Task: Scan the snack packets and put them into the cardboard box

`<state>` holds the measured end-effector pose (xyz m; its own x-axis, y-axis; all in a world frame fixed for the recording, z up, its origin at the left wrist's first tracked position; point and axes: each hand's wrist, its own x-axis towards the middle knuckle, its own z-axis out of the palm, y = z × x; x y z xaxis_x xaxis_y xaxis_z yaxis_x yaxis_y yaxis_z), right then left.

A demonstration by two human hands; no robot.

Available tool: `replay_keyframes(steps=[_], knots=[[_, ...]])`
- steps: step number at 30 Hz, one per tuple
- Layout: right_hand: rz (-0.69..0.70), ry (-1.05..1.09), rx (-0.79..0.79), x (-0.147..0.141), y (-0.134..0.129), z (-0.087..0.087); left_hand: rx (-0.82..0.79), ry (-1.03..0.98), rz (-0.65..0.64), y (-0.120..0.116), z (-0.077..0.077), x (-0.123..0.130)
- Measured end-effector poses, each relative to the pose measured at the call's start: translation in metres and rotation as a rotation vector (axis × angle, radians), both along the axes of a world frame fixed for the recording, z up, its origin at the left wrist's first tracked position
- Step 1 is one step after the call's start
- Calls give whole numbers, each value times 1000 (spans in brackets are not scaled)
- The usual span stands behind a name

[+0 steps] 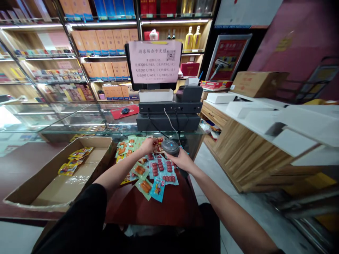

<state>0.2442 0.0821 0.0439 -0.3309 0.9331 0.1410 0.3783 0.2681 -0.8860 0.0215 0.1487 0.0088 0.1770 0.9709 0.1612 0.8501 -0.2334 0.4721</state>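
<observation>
My right hand (183,160) is wrapped round a dark handheld barcode scanner (171,146) with a blue light on top. My left hand (148,146) reaches over the back of the pile, its bent fingers closed at the edge of a small snack packet (160,140), partly hidden. Between and below both hands lie several clear packets of reddish sausages (160,165). Nearer me are green-edged packets with orange-brown pieces (145,185) and one blue packet (158,189). More green packets (122,150) lie left of my left hand.
An open cardboard box (50,192) with a few yellow packets (75,160) stands left on the brown table (156,213). Behind the pile are a glass counter (79,118), a black cash drawer (169,121) with cables, and a monitor covered by a paper sign (155,63). A wooden cabinet (246,151) stands right.
</observation>
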Motion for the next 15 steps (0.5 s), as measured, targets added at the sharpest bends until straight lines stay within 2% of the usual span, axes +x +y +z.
replay_keyframes(steps=[4, 6, 8, 11, 15], knots=[[90, -18, -39, -14, -3, 2, -212, -674, 296, -23, 13, -26], [143, -32, -64, -22, -7, 6, -335, -1013, 362, -36, 21, -42], [203, -46, -81, -30, -13, 11, -395, -1230, 380, -50, 28, -59], [256, -29, -83, -41, -21, 17, -412, -1336, 383, -69, 35, -83], [265, 15, -123, -57, -27, 23, -410, -1323, 397, -84, 35, -105]])
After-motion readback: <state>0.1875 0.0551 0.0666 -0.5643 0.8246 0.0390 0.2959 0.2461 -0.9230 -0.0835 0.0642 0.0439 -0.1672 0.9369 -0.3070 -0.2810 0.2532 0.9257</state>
